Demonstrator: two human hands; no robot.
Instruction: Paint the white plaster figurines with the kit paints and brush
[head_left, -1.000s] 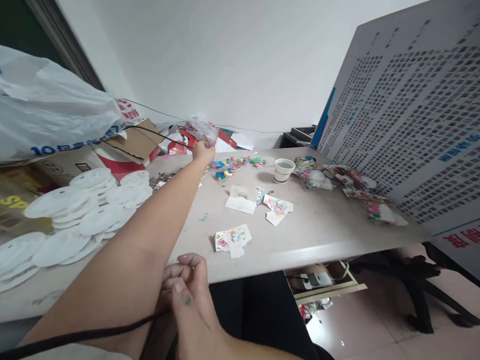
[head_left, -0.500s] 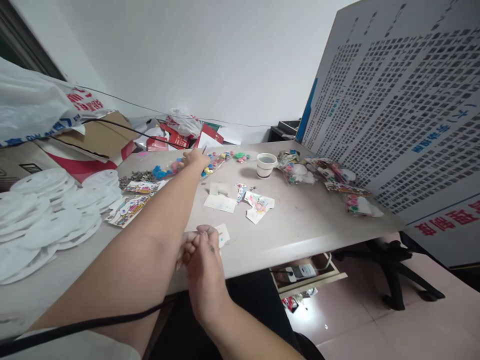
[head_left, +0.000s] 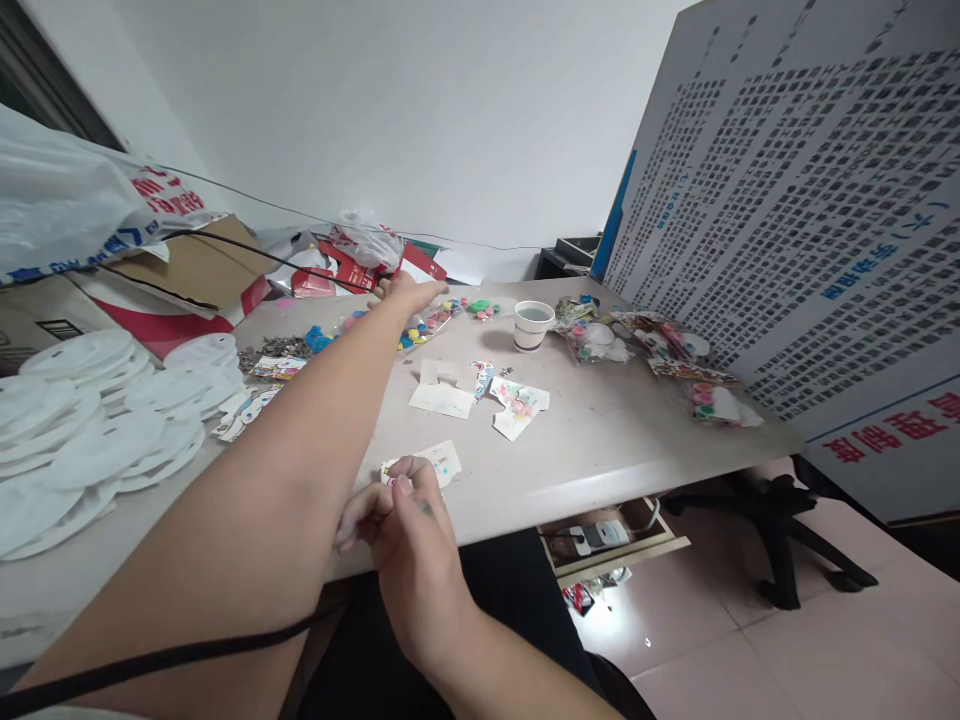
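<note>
My left arm stretches across the grey table (head_left: 615,440) to its far side. My left hand (head_left: 411,294) lies there with fingers stretched out over clear packets of coloured beads (head_left: 427,322), next to red boxes (head_left: 352,276). Close to the front edge, my right hand (head_left: 397,505) has its fingers curled together. They pinch the near edge of a small white paper cut-out with coloured drawings (head_left: 439,461).
More printed cut-outs (head_left: 517,405) lie mid-table, with a paper cup (head_left: 533,326) behind them. Stacks of white discs (head_left: 90,440) fill the left side. Toy packets (head_left: 660,350) sit at the right by a leaning printed board (head_left: 810,230). A cardboard box and plastic bag (head_left: 75,215) stand at the back left.
My left hand let go of the clear bag at the back, dropped to the bead packets, then slid slightly further back. My right hand came up onto the small cut-out.
</note>
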